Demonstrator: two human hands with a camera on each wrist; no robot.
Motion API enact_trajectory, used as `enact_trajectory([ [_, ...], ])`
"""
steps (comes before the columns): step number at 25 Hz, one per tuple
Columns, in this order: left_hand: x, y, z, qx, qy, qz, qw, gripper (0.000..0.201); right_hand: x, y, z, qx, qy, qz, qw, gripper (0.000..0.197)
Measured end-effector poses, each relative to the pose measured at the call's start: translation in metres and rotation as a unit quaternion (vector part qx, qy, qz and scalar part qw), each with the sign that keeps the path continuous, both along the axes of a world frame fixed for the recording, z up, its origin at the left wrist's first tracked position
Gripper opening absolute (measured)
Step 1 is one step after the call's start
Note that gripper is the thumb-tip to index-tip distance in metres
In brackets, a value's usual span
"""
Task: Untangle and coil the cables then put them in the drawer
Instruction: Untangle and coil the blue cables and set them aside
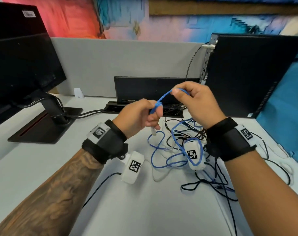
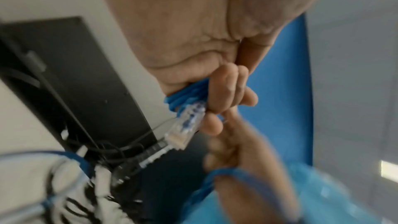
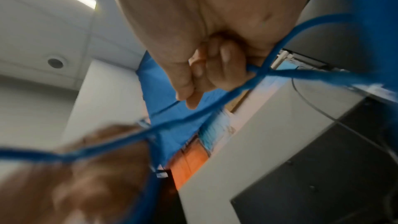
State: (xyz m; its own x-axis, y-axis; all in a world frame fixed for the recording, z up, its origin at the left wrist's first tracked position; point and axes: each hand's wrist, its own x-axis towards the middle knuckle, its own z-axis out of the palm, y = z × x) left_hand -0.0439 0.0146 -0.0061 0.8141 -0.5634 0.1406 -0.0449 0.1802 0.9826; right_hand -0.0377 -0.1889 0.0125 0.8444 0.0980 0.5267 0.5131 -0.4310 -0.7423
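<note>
White tabletop (image 1: 144, 210) fills the head view, with a grey partition (image 1: 119, 65) along its far edge, a dark monitor (image 1: 20, 62) at the far left and a black computer case (image 1: 247, 74) at the far right. Both hands are raised above the tabletop near the middle. The left hand (image 1: 138, 116) has its fingers curled around several turns of the blue cable (image 1: 161, 97), and the clear plug (image 1: 153, 131) of that cable hangs below its fingers. The right hand (image 1: 195, 101), a little farther and to the right, pinches the same blue cable between thumb and fingertips, so a short stretch runs between the two hands. More of the blue cable drops to the tabletop and loops through a tangle of black cables (image 1: 218, 183) and a white cable (image 1: 157, 178) lying near the right forearm. No drawer can be seen.

From the left wrist, the left hand (image 2: 193, 40) shows a clenched grip: its fingers (image 2: 226, 91) are folded over a small bundle of the blue cable (image 2: 185, 94) pressed against the palm. The clear plug (image 2: 185, 125) sticks out below the fingers. The other hand is a blur at the lower right.

From the right wrist, the right hand (image 3: 204, 31) is closed, fingers (image 3: 215, 67) curled tight, grasping the blue cable (image 3: 237, 89) where two strands cross just beside the fingertips. One strand runs off to the blurred left hand (image 3: 75, 185) at the lower left.
</note>
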Motion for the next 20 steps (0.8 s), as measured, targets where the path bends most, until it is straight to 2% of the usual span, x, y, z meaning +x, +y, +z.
enact_trajectory([
  [2,-0.006,0.005,0.011,-0.118,0.059,-0.049,0.99,0.027,0.004,0.003,-0.012,-0.032,0.027,0.023,0.999,0.017],
  [4,-0.003,0.012,0.017,-0.214,0.083,-0.028,0.973,0.026,-0.001,0.009,-0.021,-0.073,0.07,0.049,0.994,0.022],
  [7,0.013,0.023,0.018,-0.305,0.084,0.074,0.946,0.027,-0.011,0.016,-0.03,-0.147,0.107,0.057,0.982,0.026],
  [9,0.025,0.029,0.013,-0.332,0.1,0.143,0.927,0.025,-0.018,0.021,-0.03,-0.178,0.136,0.071,0.972,0.026],
  [12,0.04,0.031,0.0,-0.347,0.113,0.237,0.901,0.024,-0.024,0.028,-0.029,-0.232,0.113,0.078,0.963,0.026],
  [15,0.048,0.027,-0.014,-0.263,0.044,0.307,0.914,0.023,-0.027,0.028,-0.027,-0.262,0.086,0.072,0.958,0.028],
  [18,0.047,0.023,-0.025,-0.082,-0.101,0.382,0.915,0.02,-0.034,0.025,-0.015,-0.281,0.094,0.094,0.951,0.029],
  [20,0.038,0.016,-0.027,0.054,-0.203,0.367,0.906,0.02,-0.037,0.022,-0.004,-0.263,0.071,0.096,0.957,0.025],
])
